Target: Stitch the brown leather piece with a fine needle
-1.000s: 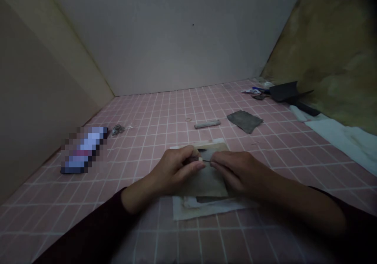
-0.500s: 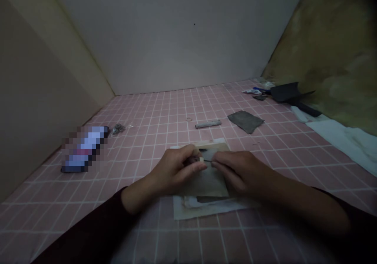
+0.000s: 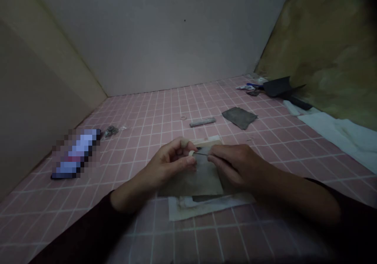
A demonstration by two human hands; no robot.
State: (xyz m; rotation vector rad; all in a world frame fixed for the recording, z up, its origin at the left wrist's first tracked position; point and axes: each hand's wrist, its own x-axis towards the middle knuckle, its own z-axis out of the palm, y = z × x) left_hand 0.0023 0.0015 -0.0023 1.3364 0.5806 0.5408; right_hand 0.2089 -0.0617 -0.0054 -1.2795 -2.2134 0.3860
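Between the thumb and fingers of my left hand (image 3: 169, 162) is a small pale ring (image 3: 191, 153). My right hand (image 3: 235, 164) pinches a thin dark rod (image 3: 202, 154). The rod's far end meets the ring; whether it passes inside cannot be made out. Both hands are just above a greyish sheet (image 3: 203, 181) that looks like sandpaper. White paper (image 3: 176, 213) with brownish stains lies beneath that sheet, its near edge sticking out. My forearms are in dark sleeves.
Farther back lie a pale ring (image 3: 183, 118), a grey rolled tube (image 3: 203, 121) and a dark grey sheet (image 3: 240, 117). A phone (image 3: 78, 154) and a small plastic bag (image 3: 111, 131) are at left. A black dustpan (image 3: 278, 87) and white cloth (image 3: 338, 130) lie right.
The view has swung slightly right, so everything sits farther left. My left fingers have opened out a little around the ring, and more of the rod shows between my hands.
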